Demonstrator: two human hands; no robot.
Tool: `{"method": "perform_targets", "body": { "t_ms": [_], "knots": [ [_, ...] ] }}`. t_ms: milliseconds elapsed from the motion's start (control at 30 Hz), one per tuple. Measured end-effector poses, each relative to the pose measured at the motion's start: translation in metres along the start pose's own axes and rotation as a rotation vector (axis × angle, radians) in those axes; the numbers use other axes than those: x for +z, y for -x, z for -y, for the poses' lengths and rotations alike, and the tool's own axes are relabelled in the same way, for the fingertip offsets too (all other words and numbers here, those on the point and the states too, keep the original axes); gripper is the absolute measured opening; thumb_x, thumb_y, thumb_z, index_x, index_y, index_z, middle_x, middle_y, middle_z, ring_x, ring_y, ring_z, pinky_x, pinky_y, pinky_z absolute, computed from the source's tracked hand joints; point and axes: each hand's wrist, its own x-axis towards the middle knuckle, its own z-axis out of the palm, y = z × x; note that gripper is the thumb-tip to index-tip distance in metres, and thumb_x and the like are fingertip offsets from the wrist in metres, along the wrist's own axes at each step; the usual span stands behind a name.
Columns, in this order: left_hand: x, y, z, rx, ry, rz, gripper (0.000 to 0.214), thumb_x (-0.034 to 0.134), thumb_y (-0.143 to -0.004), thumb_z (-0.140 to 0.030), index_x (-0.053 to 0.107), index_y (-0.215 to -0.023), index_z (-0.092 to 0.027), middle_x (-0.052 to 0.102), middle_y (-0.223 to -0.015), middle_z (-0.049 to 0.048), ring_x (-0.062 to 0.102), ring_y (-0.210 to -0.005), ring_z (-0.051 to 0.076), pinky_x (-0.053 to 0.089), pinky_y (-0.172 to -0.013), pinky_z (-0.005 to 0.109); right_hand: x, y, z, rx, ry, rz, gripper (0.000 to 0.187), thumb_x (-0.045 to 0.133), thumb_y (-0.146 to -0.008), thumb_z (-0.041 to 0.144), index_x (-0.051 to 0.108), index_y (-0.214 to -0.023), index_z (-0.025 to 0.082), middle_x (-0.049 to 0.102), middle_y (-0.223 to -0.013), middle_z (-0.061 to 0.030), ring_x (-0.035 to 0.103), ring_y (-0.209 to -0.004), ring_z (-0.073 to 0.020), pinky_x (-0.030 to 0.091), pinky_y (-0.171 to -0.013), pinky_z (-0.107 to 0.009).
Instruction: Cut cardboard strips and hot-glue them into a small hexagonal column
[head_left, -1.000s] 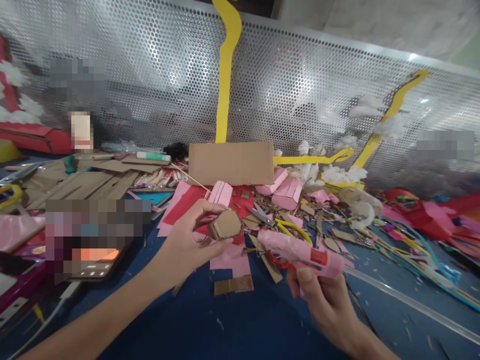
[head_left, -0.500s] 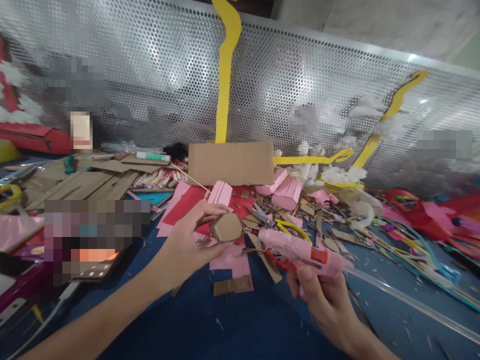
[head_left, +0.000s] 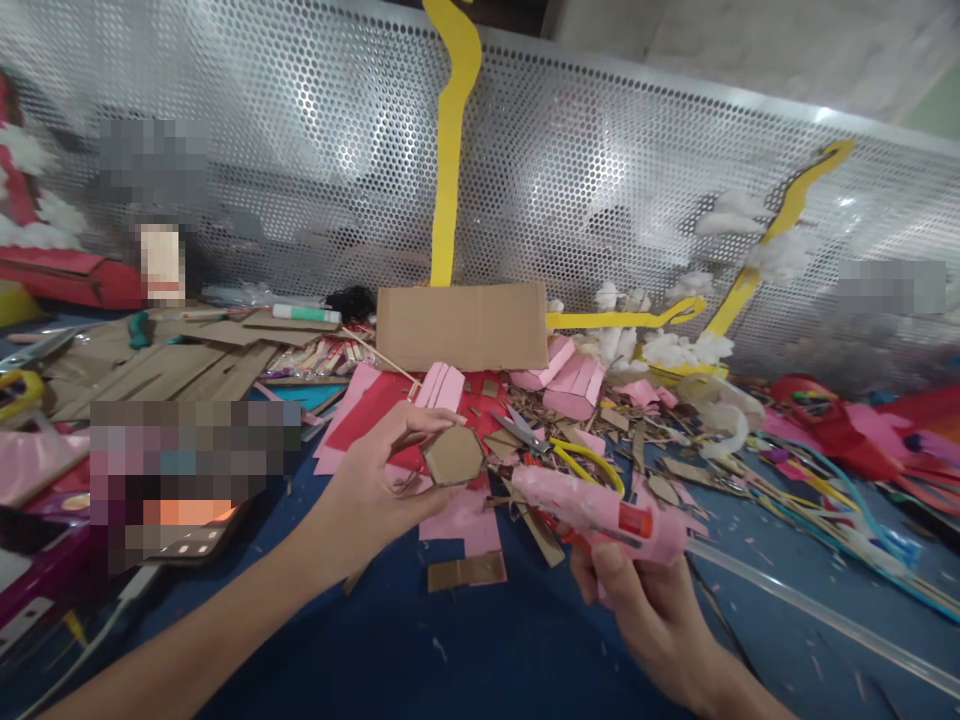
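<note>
Between the thumb and fingers of my left hand (head_left: 367,495) is a small many-sided cardboard piece (head_left: 453,457), its flat brown face turned toward me. My right hand (head_left: 652,610) is wrapped round the grip of a pink hot glue gun (head_left: 600,512), whose nozzle points left at the cardboard piece with a small gap between. A long clear glue stick (head_left: 810,605) sticks out of the gun's back end. Just behind the gun lie scissors with yellow handles (head_left: 589,462). Pink paper (head_left: 480,525) and a brown cardboard strip (head_left: 463,571) lie below the held piece.
A cardboard box (head_left: 463,325) with a tall yellow strip (head_left: 448,170) stands at the back. Pink folded paper pieces (head_left: 576,385) and cardboard scraps surround it. Cardboard sheets (head_left: 172,375) and a glue tube (head_left: 306,314) lie left. A perforated metal panel (head_left: 337,150) runs behind.
The glue gun in my right hand has shifted slightly left and down, its nozzle dropping away from the cardboard piece's edge. My left hand holds nearly still, with the piece's face turned slightly.
</note>
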Motion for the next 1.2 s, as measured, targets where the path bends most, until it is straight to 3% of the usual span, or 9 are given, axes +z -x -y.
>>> {"method": "perform_targets", "body": {
  "t_ms": [267, 700, 1200],
  "knots": [
    [0.0002, -0.0012, -0.006, -0.056, 0.015, 0.013, 0.032, 0.083, -0.087, -0.03, 0.063, -0.112, -0.026, 0.069, -0.135, 0.0081, 0.065, -0.129, 0.029, 0.054, -0.108, 0.046, 0.0, -0.0002, 0.001, -0.015, -0.011, 0.01, 0.052, 0.041, -0.111, 0.052, 0.053, -0.07, 0.021, 0.046, -0.058, 0.003, 0.04, -0.05, -0.0112, 0.037, -0.044, -0.021],
    [-0.0024, -0.0003, 0.0008, 0.013, -0.041, 0.021, 0.035, 0.082, -0.086, -0.03, 0.063, -0.115, -0.026, 0.07, -0.135, 0.0103, 0.066, -0.128, 0.03, 0.056, -0.105, 0.045, 0.0004, -0.0011, 0.0033, -0.036, -0.016, -0.005, 0.052, 0.041, -0.111, 0.053, 0.053, -0.071, 0.021, 0.049, -0.057, 0.0035, 0.043, -0.048, -0.0105, 0.039, -0.044, -0.02],
    [-0.0016, -0.0013, -0.0074, -0.047, -0.025, 0.038, 0.032, 0.081, -0.087, -0.032, 0.062, -0.112, -0.025, 0.07, -0.134, 0.0112, 0.067, -0.125, 0.03, 0.057, -0.103, 0.046, -0.0013, -0.0018, 0.0052, -0.023, -0.008, 0.025, 0.053, 0.038, -0.112, 0.051, 0.051, -0.069, 0.023, 0.049, -0.057, 0.0031, 0.042, -0.049, -0.0115, 0.035, -0.044, -0.023]
  ]
}}
